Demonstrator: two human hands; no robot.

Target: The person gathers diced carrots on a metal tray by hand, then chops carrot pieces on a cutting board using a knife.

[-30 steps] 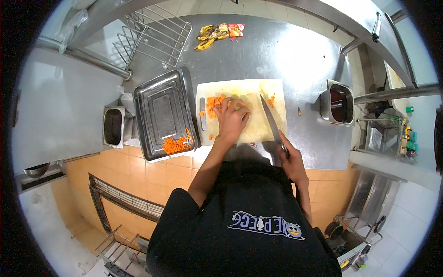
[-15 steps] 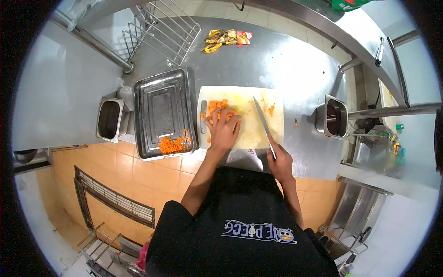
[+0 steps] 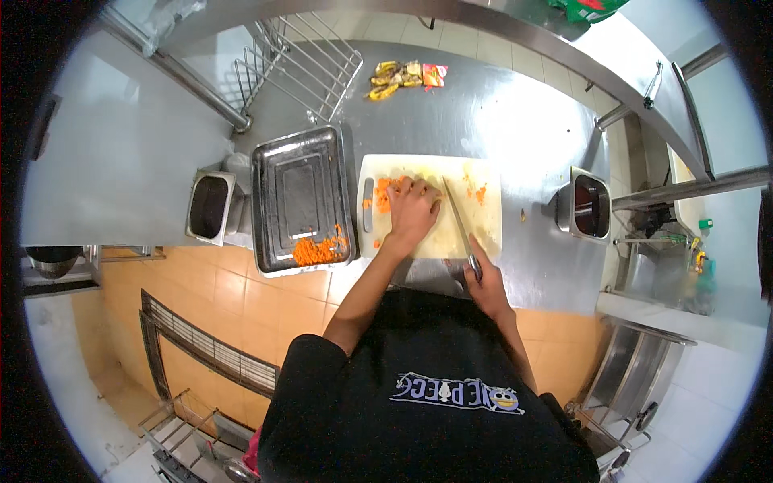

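Observation:
My left hand [image 3: 413, 213] rests on the white cutting board [image 3: 483, 229], fingers curled down at the right side of a pile of orange carrot pieces [image 3: 383, 196]. Its fingertips press on some of them, partly hidden under the fingers. Gripped by its handle, a long knife [image 3: 459, 214] is in my right hand [image 3: 486, 290] at the board's front right; the blade points away over the board, apart from my left hand. A few carrot bits [image 3: 481, 195] lie right of the blade. To the left, a dark metal tray [image 3: 296, 197] holds finely chopped carrot [image 3: 316, 251] in its near corner.
The steel table [image 3: 531, 153] bears everything. Yellow-brown peels [image 3: 394, 78] and a red packet [image 3: 435, 75] lie at its far side, near a wire rack [image 3: 322, 76]. Metal containers stand left [image 3: 211, 205] and right [image 3: 589, 205]. A steel shelf [image 3: 515, 40] crosses above.
My left hand has shifted right over the carrot pile, and its spread fingers have drawn closer together. The knife stays in my right hand, its blade turned a little. The whole view has shifted slightly.

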